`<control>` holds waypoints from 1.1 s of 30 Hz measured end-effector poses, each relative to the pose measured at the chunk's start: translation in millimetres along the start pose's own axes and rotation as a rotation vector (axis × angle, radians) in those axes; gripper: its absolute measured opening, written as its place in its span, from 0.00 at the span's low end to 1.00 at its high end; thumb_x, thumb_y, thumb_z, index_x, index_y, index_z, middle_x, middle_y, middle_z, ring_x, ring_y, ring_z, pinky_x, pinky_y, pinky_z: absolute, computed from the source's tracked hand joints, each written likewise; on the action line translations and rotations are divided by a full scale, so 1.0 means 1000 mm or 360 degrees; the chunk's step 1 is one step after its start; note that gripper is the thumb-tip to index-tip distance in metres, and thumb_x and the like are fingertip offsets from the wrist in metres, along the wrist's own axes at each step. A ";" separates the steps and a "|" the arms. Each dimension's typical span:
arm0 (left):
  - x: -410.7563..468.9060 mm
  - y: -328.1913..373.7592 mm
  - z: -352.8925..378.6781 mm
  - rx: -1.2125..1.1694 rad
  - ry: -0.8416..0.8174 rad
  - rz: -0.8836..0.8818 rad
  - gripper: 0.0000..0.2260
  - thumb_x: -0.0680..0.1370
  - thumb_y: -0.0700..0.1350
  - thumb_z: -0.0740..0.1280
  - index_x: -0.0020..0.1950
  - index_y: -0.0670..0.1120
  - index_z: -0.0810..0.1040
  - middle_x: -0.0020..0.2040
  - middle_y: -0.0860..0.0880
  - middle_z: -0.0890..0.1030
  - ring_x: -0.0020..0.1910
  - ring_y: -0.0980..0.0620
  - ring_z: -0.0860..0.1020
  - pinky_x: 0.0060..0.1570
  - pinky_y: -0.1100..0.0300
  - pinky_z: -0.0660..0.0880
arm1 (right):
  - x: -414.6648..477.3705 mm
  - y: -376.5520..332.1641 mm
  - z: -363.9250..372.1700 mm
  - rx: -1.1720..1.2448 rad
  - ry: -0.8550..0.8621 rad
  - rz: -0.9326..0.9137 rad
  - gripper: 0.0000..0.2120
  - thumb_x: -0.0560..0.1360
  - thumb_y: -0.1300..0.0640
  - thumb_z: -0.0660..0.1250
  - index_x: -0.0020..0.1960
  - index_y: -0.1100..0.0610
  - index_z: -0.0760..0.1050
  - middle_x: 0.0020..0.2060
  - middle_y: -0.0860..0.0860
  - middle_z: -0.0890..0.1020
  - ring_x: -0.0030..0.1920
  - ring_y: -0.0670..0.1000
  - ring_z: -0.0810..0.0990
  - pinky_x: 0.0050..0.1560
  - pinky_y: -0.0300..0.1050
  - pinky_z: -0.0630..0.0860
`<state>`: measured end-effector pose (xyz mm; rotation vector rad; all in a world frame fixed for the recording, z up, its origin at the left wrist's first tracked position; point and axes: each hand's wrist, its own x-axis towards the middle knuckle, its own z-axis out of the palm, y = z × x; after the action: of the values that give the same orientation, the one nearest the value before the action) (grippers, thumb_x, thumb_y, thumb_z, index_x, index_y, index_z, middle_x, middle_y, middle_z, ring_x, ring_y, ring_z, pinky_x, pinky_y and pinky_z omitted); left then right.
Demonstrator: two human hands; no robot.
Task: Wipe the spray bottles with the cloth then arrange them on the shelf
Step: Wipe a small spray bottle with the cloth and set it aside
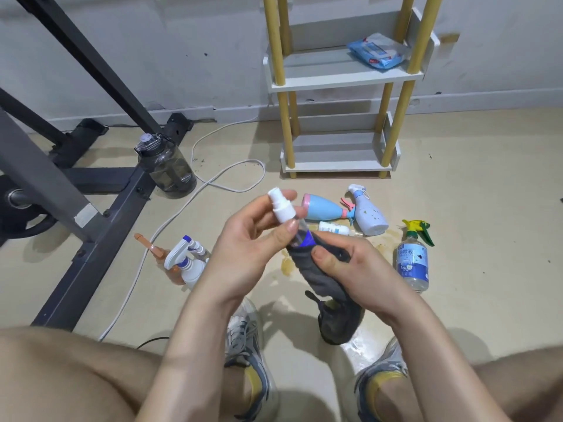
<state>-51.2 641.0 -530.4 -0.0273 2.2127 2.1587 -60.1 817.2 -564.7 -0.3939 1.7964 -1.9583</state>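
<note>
The small spray bottle [284, 215] is up in the air above the floor. The left hand [249, 242] pinches its white top between thumb and fingers. The right hand [359, 269] grasps the grey cloth [324, 281] wrapped round its lower half. A blue bottle [323, 208] lies on the floor beyond, before the shelf [344, 79].

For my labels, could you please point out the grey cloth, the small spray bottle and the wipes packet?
grey cloth [338, 325]: head view, hanging lower end.
small spray bottle [283, 213]: head view, white pump collar.
wipes packet [377, 51]: head view, blue front.
</note>
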 end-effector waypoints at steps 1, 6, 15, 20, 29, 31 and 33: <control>-0.001 0.002 -0.003 0.0070 -0.0001 0.0007 0.14 0.73 0.38 0.73 0.56 0.48 0.78 0.50 0.49 0.86 0.53 0.52 0.82 0.51 0.61 0.78 | -0.001 0.000 0.000 -0.0078 0.0020 0.0000 0.11 0.81 0.61 0.62 0.58 0.52 0.81 0.51 0.70 0.79 0.45 0.53 0.75 0.43 0.41 0.76; -0.003 0.003 -0.005 0.0262 0.0304 0.0001 0.10 0.68 0.35 0.78 0.42 0.44 0.79 0.39 0.44 0.85 0.40 0.50 0.83 0.43 0.57 0.81 | -0.001 0.004 0.009 -0.0546 0.0513 -0.0136 0.11 0.79 0.57 0.67 0.51 0.42 0.82 0.43 0.59 0.85 0.40 0.54 0.82 0.43 0.42 0.79; 0.008 0.006 0.005 0.0959 0.0555 -0.0289 0.24 0.70 0.62 0.71 0.33 0.43 0.68 0.26 0.42 0.72 0.25 0.46 0.69 0.28 0.57 0.66 | 0.003 0.004 0.030 -0.1603 0.0393 -0.0120 0.36 0.69 0.46 0.76 0.73 0.50 0.66 0.57 0.47 0.78 0.57 0.50 0.75 0.48 0.40 0.66; 0.002 0.026 -0.013 0.1072 -0.0131 -0.0177 0.14 0.72 0.56 0.74 0.38 0.46 0.77 0.27 0.52 0.77 0.26 0.50 0.76 0.30 0.61 0.71 | 0.006 -0.015 0.017 -0.1275 0.0124 0.0085 0.15 0.66 0.48 0.77 0.47 0.53 0.78 0.36 0.48 0.82 0.38 0.50 0.79 0.41 0.48 0.77; -0.003 0.036 -0.029 0.1107 -0.0153 -0.0102 0.15 0.75 0.63 0.67 0.44 0.52 0.82 0.38 0.51 0.84 0.36 0.53 0.82 0.37 0.55 0.78 | 0.006 -0.016 0.030 -0.1209 0.0175 -0.0015 0.18 0.66 0.57 0.73 0.49 0.50 0.67 0.40 0.45 0.77 0.41 0.53 0.74 0.41 0.47 0.71; -0.003 0.033 -0.028 0.1540 -0.0096 -0.0234 0.27 0.77 0.68 0.57 0.34 0.48 0.80 0.29 0.50 0.82 0.28 0.53 0.80 0.32 0.57 0.73 | 0.006 -0.012 0.035 -0.1554 0.0246 -0.0121 0.19 0.68 0.56 0.71 0.55 0.50 0.68 0.43 0.45 0.76 0.43 0.53 0.73 0.40 0.46 0.67; -0.003 0.030 -0.025 0.1348 -0.0103 -0.0238 0.24 0.77 0.62 0.64 0.32 0.45 0.79 0.25 0.49 0.80 0.24 0.51 0.76 0.30 0.59 0.70 | 0.005 -0.009 0.038 -0.1678 0.0284 -0.0192 0.18 0.68 0.55 0.71 0.55 0.51 0.68 0.45 0.46 0.77 0.46 0.53 0.75 0.41 0.46 0.66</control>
<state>-50.0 616.2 -499.8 -0.0817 2.7650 1.0025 -47.0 782.1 -552.2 -0.6588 2.8647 -0.9518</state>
